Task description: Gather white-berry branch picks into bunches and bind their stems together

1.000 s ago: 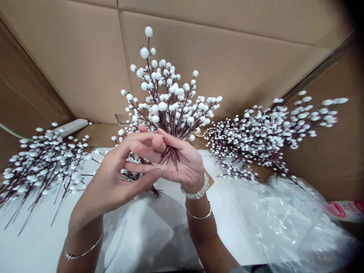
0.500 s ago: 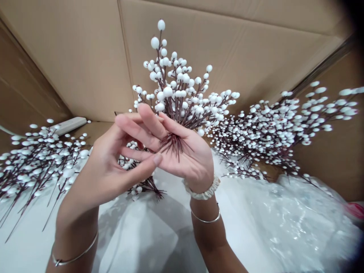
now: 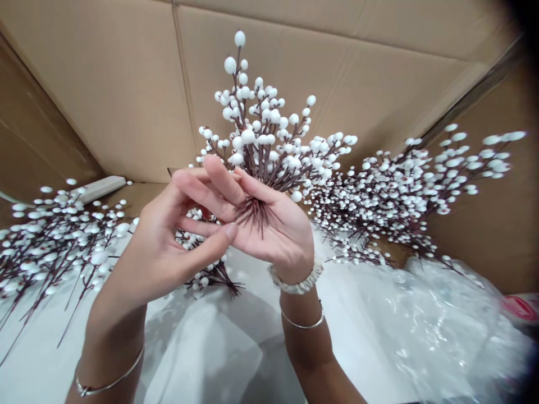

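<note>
A bunch of artificial white berry stems (image 3: 261,132) stands upright in my right hand (image 3: 278,227). That palm faces up, its thumb lies across the brown stems, and the cut ends fan out over the palm. My left hand (image 3: 168,235) meets it from the left, with bent fingers pressing at the stems just above their ends. The left thumb tip rests by the edge of the right palm. Behind the hands, partly hidden, another bunch of berry stems (image 3: 225,280) lies on the white surface.
Loose white berry stems (image 3: 54,247) lie at the left, beside a pale bar-shaped object (image 3: 103,188). A larger pile of berry stems (image 3: 379,202) sits at the right, behind crumpled clear plastic (image 3: 438,331). Cardboard walls (image 3: 269,50) enclose the back and sides. A red-and-white item (image 3: 520,307) shows at the right edge.
Both hands hold nearly the same pose around the bunch. The view has shifted slightly, so the right-hand pile and the plastic appear a little further left.
</note>
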{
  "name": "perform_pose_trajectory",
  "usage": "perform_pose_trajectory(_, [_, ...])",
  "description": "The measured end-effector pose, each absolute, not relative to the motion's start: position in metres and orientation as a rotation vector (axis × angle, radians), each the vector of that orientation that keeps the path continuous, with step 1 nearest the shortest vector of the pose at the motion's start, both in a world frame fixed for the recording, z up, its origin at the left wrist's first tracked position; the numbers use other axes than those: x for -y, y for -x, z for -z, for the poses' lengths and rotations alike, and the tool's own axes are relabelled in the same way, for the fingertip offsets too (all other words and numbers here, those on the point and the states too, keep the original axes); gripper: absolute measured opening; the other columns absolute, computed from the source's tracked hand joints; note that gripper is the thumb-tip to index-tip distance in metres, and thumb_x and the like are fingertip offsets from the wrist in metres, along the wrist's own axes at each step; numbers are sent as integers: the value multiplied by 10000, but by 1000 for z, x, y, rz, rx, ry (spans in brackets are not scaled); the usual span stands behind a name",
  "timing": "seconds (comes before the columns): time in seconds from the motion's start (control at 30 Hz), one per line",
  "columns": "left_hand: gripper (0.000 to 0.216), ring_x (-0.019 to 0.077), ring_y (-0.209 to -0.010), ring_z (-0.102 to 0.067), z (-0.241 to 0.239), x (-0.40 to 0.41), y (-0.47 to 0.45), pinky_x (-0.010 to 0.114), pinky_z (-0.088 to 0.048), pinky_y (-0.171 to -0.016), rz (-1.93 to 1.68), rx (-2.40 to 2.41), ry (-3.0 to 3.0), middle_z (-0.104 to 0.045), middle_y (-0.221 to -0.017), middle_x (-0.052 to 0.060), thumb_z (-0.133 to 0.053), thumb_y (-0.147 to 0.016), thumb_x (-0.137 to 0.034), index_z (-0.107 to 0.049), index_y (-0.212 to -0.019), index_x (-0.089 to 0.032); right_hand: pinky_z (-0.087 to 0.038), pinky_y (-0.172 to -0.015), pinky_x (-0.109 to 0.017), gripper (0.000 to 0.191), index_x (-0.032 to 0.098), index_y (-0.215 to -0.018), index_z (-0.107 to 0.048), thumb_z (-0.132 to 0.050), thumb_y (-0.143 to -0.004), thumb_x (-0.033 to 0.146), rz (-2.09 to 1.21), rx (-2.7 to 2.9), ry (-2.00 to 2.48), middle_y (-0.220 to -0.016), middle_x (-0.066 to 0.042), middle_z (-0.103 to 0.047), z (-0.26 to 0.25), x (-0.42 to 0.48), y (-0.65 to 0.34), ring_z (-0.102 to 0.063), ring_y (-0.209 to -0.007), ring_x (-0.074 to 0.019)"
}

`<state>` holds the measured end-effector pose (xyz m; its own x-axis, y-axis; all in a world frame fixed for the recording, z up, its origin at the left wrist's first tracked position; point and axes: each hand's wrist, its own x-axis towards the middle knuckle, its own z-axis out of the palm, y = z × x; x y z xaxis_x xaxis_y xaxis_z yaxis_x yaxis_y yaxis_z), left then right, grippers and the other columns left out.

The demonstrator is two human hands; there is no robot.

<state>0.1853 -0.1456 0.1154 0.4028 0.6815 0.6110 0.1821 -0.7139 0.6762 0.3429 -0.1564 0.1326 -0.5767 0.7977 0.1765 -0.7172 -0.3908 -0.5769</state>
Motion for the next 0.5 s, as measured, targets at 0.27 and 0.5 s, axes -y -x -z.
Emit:
perform_pose_trajectory(0.27, [422, 257, -1178, -628, -115, 145, -187, 310, -623, -858, -1327, -727, -2171, -647, -1251, -10, -744, -775, -262, -633, -1181, -295, -384, -1184, -479, 589, 246, -879, -661, -99, -1049, 297, -2064, 759, 129, -928, 72, -774, -134, 155, -342, -542, -1323, -109])
perform_pose_trajectory(0.5, [262, 255, -1154, -638, -122, 152, -188, 331, -614, -891, -1268, -833, -2171, -647, -1237, 6, -652, -837, -278, -642, -1096, -248, -407, -1168, -462, 535, 285, -869, -657, -150, -1037, 314, -2061, 771, 201, -960, 73, -775, -136, 160, -341, -513, -1354, -118])
